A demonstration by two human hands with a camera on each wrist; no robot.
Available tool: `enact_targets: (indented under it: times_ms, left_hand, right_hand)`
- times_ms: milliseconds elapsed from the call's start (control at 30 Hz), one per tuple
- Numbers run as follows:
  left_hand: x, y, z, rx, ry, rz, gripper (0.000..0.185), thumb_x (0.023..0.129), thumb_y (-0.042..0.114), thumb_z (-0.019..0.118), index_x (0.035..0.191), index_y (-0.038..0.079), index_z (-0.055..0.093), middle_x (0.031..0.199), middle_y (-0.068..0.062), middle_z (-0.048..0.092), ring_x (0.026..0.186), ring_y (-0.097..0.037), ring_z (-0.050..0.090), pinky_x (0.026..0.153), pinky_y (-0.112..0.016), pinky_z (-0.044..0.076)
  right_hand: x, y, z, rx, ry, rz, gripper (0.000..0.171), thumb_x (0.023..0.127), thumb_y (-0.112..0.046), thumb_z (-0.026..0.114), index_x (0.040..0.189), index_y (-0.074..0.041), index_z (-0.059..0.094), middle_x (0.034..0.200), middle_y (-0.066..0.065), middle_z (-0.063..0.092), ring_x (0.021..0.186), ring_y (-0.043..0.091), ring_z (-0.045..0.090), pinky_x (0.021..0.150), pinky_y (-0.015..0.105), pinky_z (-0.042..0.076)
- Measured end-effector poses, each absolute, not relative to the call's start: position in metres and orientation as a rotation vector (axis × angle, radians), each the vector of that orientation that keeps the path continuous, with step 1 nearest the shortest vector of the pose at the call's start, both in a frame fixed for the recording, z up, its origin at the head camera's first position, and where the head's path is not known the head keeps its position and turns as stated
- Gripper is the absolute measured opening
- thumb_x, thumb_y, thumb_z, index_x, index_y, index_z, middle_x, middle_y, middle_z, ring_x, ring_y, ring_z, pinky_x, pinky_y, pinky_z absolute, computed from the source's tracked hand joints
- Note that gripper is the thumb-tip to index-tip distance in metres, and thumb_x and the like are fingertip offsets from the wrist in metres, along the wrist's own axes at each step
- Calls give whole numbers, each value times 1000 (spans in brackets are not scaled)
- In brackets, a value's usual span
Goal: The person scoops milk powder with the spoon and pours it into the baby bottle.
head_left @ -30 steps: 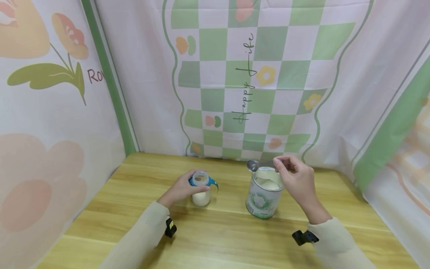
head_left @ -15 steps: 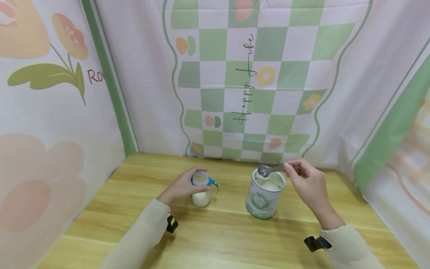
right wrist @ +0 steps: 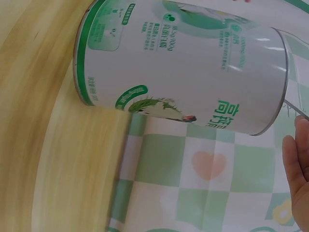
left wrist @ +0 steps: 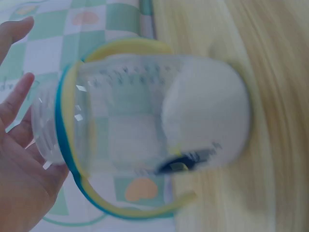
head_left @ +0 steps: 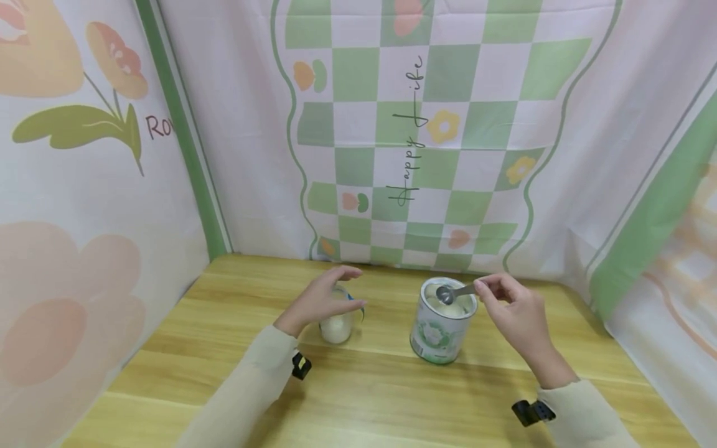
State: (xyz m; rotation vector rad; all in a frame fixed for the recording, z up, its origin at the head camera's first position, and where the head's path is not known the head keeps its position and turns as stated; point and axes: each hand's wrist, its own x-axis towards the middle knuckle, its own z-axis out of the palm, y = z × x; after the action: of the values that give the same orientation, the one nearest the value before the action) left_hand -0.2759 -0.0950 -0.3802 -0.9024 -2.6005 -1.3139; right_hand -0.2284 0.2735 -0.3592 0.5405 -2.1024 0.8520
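On the left of the table stands a clear baby bottle point(left wrist: 130, 116) with a blue and yellow two-handled collar; white powder fills its lower part. My left hand point(head_left: 322, 298) hovers around the bottle's neck, thumb and fingers spread apart and not gripping it. My right hand point(head_left: 515, 311) pinches the handle of a grey measuring spoon point(head_left: 446, 294). The spoon's bowl is over the mouth of an open milk powder can point(head_left: 439, 339), white with green print. Pale powder shows inside the can. In the right wrist view the spoon is mostly out of sight.
The can stands right of the bottle on the wood-patterned table point(head_left: 370, 398), with a gap between them. A checkered curtain point(head_left: 403, 155) hangs along the table's back edge, and a flowered curtain point(head_left: 84, 186) is at the left.
My left hand has loosened from the bottle and spread its fingers. My right hand shifted right, and the spoon came down from above the can's far rim to its opening.
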Motion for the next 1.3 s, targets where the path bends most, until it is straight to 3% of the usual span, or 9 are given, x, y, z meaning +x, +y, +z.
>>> enact_targets:
  times_ms: [233,533,900,1200,1300]
  left_hand:
    - [-274,-75,-372,-983,-2524,-1295,58,87,31,81,138,14,57,137,-5,58,127,-19,52,110,-40,38]
    - [-262,-45,-371,-971,-2534,-1427,61,86,30,82,140,18,55,136,6,57,126,-12,51,107,-32,40]
    - [-262,-9,-390,-972,-2516,-1690,78,83,35,85,147,18,45,144,6,50,131,-15,48,109,-34,38]
    - [-266,18,-404,-906,-2565,-1828,95,81,41,85,156,20,32,153,7,39,139,-26,39,111,-51,34]
    - [-268,25,-407,-903,-2580,-1845,97,81,43,85,158,21,30,156,8,36,142,-25,36,112,-50,33]
  right_hand:
    - [-231,276,-370,535,-2116,793,7,87,0,76,89,-6,72,78,-2,70,71,-3,59,70,6,46]
    - [-230,275,-377,547,-2097,760,9,85,2,77,89,-4,72,78,0,70,71,1,60,63,10,48]
    - [-231,280,-376,618,-2102,653,14,82,3,78,92,-5,72,79,-1,69,71,15,65,65,11,47]
    - [-232,275,-368,736,-2121,577,21,77,4,83,92,-7,72,79,-3,68,69,9,62,61,19,50]
    - [-233,273,-366,755,-2133,542,20,77,2,83,91,-7,72,80,-3,68,69,9,63,61,22,51]
